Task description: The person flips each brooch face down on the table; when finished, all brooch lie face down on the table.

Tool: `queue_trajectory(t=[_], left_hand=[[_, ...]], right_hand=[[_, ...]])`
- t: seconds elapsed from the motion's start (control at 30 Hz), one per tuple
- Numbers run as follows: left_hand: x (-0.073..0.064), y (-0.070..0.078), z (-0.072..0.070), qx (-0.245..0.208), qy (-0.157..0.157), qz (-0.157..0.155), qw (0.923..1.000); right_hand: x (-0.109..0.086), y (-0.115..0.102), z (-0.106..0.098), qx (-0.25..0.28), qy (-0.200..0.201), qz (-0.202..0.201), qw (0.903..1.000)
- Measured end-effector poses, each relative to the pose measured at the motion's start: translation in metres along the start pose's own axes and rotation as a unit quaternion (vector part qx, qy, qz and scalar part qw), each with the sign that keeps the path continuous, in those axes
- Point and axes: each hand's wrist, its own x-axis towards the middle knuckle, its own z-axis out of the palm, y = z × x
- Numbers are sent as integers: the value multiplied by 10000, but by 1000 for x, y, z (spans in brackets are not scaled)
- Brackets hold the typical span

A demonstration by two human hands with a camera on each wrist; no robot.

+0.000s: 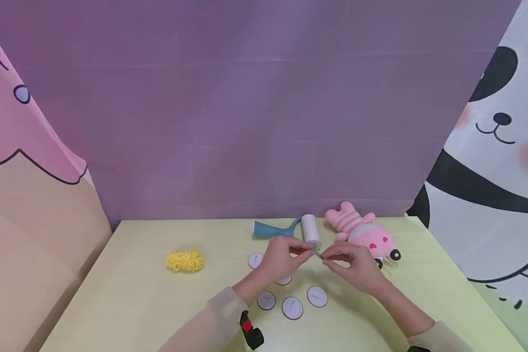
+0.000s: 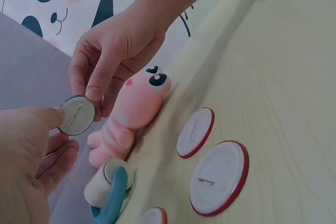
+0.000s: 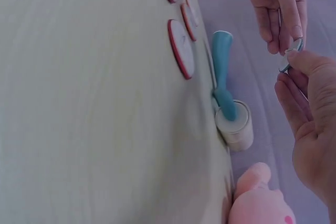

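Between both hands, above the table, a round pin-back badge (image 2: 79,118) is held by its rim, its white back with the pin showing in the left wrist view. My left hand (image 1: 280,260) pinches one side of it with thumb and fingers. On the opposite side, my right hand (image 1: 355,268) pinches the rim as well. The badge's front is hidden. Below the hands, several more pin badges lie with their backs up, among them a red-rimmed badge (image 1: 292,308), and one is partly covered by the left forearm.
Behind the hands lies a lint roller with a blue handle (image 1: 270,230) and white roll (image 1: 310,229). A pink plush toy (image 1: 363,232) lies at the back right. A bundle of yellow yarn (image 1: 185,260) sits on the left of the table (image 1: 127,293). A purple cloth (image 1: 246,122) hangs behind.
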Motion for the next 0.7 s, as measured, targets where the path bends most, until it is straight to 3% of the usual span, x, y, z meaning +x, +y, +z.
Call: queue_trajectory(t=[0.37,0.7], left_hand=[[0,22,-3,-735,482,391,9954],[-1,33,-10,-956,352,361,9941]], right_hand=[[6,-15,-4,471,167,-27,9987],[9,-25,-12,743,350,233,9963]])
